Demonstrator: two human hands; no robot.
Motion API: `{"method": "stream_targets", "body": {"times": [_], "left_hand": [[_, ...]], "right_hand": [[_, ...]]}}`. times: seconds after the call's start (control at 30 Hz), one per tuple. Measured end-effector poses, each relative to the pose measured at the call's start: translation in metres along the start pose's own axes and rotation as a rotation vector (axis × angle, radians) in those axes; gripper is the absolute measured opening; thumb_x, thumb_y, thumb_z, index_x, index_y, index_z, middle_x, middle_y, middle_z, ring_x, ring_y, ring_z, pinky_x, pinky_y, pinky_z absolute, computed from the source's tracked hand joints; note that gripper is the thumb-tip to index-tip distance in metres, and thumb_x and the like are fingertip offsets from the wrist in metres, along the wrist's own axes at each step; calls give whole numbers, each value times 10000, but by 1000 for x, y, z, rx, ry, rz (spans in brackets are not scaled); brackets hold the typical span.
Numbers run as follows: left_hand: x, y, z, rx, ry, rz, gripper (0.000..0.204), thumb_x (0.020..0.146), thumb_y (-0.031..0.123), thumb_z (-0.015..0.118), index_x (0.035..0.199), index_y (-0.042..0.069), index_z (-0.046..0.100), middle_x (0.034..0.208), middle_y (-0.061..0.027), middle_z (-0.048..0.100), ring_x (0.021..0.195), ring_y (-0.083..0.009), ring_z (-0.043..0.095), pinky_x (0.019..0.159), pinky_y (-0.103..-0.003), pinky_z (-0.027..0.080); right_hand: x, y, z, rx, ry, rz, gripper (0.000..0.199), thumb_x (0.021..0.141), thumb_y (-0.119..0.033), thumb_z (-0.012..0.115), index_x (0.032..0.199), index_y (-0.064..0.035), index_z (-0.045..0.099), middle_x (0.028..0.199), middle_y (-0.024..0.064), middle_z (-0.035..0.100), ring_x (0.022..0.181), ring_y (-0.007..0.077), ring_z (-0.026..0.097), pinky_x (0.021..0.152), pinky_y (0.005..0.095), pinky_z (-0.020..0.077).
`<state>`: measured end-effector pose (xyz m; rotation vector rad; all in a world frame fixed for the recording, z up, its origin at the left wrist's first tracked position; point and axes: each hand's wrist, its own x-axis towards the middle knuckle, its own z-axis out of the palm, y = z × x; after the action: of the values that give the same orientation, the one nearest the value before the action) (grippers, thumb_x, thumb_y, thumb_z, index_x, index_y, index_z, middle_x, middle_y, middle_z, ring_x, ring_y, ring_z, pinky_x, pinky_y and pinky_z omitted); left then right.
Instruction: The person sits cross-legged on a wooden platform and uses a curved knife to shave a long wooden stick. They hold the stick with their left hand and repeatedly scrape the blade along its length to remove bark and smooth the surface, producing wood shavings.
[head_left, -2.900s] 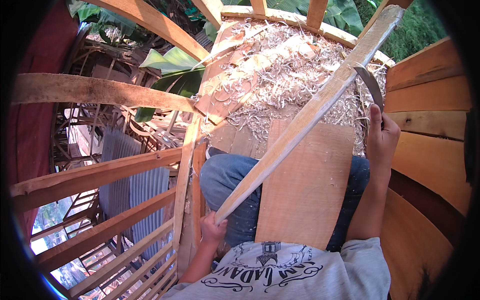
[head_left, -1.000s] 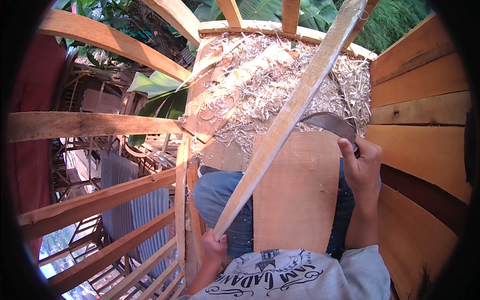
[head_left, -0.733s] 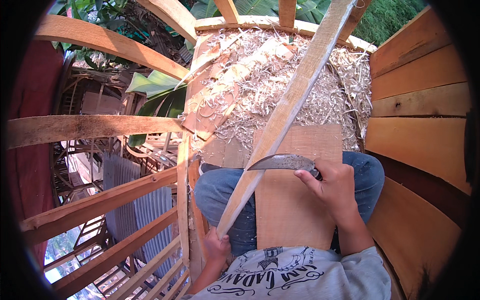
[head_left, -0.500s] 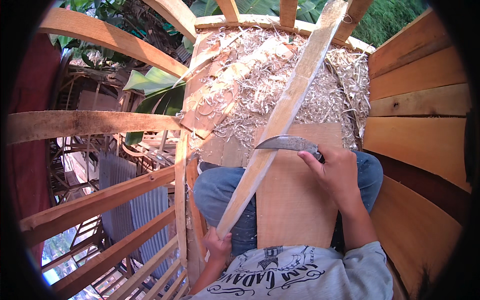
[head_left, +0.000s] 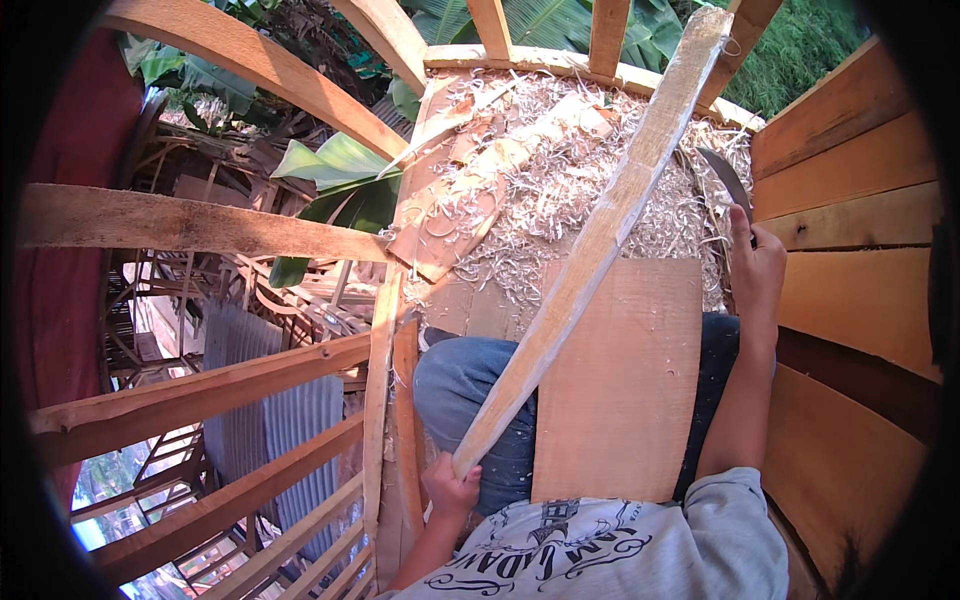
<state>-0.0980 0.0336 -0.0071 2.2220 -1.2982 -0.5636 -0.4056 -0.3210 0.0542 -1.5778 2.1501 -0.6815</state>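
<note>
A long wooden strip (head_left: pixel 610 225) slants from my lap up to the far right, its edges paler than its face. Round its near end my left hand (head_left: pixel 452 486) is closed. My right hand (head_left: pixel 757 262) is raised at the right, closed on a knife (head_left: pixel 727 178) with a dark curved blade; the handle is hidden in the fist. The blade points up and leftward, apart from the strip. Beneath the strip, a flat wooden board (head_left: pixel 618 400) lies across my lap, touched by neither hand.
Curled wood shavings (head_left: pixel 560 190) and loose flat offcuts (head_left: pixel 465 225) cover the floor ahead. Plank walling (head_left: pixel 850 290) stands close on my right. Wooden rails (head_left: pixel 200 385) form an open frame on the left, with corrugated metal sheets (head_left: pixel 300 450) below and beyond.
My right hand has lifted the knife off the strip and carried it away to the far right. The strip stays in my left hand. The view has shifted slightly.
</note>
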Motion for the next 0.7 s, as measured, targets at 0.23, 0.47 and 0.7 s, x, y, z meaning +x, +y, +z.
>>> {"method": "stream_targets", "body": {"times": [0.23,0.47,0.7], "left_hand": [[-1,3,0,-28,-30,-18,645,793,625,533,652,-2,476,574,-206,483,551,-415,520,495,-439,395],[-2,0,-5,-32,-78,-56,601,791,580,576,722,-14,521,618,-213,522,601,-430,549,523,-441,420],[4,14,-10,-55,-75,-89,570,795,569,571,811,0,581,665,-213,562,648,-421,578,551,-441,443]], "right_hand": [[-99,-34,14,-96,-267,-567,525,770,-534,642,599,-38,615,474,119,524,432,285,544,442,362,432],[-76,-39,25,-135,-211,-448,589,740,-603,621,589,-34,621,454,107,514,418,274,538,427,365,422],[-37,-34,34,-169,-95,-392,630,790,-589,583,655,25,615,540,170,556,516,317,569,516,392,443]]}}
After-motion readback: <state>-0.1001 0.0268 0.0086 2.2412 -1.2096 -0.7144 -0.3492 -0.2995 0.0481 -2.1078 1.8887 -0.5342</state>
